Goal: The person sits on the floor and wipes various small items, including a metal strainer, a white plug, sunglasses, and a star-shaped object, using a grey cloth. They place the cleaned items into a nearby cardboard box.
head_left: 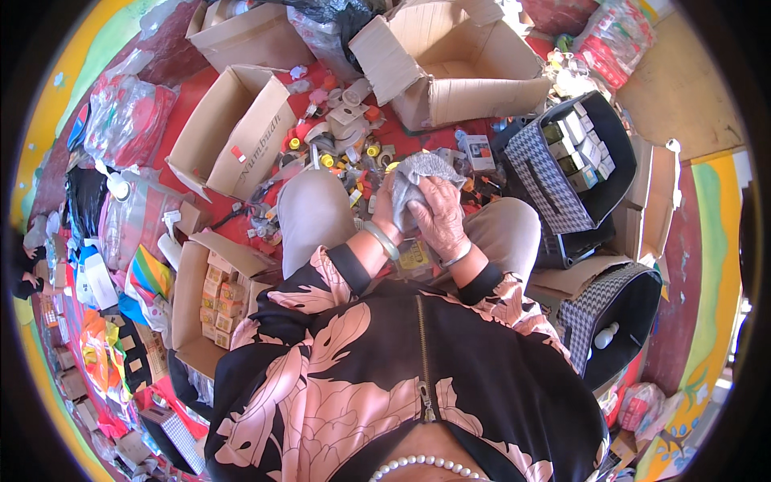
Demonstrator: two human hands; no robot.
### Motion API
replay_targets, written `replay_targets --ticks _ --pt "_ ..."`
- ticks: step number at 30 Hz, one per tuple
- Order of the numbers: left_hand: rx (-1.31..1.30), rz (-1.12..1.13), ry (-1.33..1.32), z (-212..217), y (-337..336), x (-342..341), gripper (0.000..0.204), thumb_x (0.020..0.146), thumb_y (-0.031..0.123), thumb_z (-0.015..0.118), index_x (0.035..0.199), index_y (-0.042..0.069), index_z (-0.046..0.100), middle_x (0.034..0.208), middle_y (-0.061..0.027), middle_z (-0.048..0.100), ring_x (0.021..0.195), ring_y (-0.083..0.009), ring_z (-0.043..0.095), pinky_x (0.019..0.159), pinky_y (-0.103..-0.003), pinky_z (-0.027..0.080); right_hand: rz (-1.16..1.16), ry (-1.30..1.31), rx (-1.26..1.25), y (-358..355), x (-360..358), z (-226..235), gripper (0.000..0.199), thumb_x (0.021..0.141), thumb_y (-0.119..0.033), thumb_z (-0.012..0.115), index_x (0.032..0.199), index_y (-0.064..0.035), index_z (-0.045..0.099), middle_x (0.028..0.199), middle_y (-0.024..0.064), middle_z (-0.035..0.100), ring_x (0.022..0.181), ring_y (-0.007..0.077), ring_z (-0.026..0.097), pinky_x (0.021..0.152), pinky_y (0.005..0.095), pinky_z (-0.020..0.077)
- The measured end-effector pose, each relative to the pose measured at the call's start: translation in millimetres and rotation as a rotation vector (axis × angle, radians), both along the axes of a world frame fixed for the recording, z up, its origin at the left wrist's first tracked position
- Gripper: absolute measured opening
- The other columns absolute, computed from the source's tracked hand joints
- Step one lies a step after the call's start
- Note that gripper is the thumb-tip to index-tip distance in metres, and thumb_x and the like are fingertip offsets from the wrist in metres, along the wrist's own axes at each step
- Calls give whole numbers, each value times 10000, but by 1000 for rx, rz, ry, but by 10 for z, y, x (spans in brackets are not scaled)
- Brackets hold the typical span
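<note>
Between my raised knees, both hands are closed on a crumpled grey cloth (pixel 419 170). My right hand (pixel 440 217) presses its fingers onto the cloth from the right. On the other side, my left hand (pixel 385 207) grips it, with its fingers largely covered by the fabric. Whether something lies inside the folds cannot be seen. Below the hands, in my lap area, a small yellowish packet (pixel 414 255) shows. Just beyond the cloth spreads a heap of small loose items (pixel 345 128), among them yellow-capped pieces and round pale lids.
Open cardboard boxes stand ahead, one at the left (pixel 233 132) and one at the right (pixel 482 88). A houndstooth bin (pixel 554 181) at my right holds several small boxes; another bin (pixel 618 313) is nearer. At my left, a carton (pixel 193 309) contains small orange-and-tan boxes.
</note>
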State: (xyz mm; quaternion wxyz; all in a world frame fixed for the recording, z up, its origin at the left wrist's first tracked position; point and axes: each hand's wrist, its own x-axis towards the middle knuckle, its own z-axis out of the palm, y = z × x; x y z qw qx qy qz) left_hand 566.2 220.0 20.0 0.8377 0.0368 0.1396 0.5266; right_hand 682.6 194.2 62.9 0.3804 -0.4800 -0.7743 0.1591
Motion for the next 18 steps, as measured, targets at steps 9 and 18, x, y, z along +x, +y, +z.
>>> replay_targets --ticks 9,18 --pt "603 466 1403 -15 -24 78 249 920 217 465 994 -13 524 870 -83 583 823 -132 548 724 -263 442 92 895 -514 168 107 19 433 913 -119 456 1331 -60 361 1295 99 421 1218 170 353 1013 274 253" --pt "15 112 438 102 158 -208 270 899 211 412 1002 19 572 938 -91 621 849 -189 600 773 -320 476 365 266 -455 57 224 289 388 772 91 433 1087 -68 594 1165 164 546 1187 275 455 959 314 345"
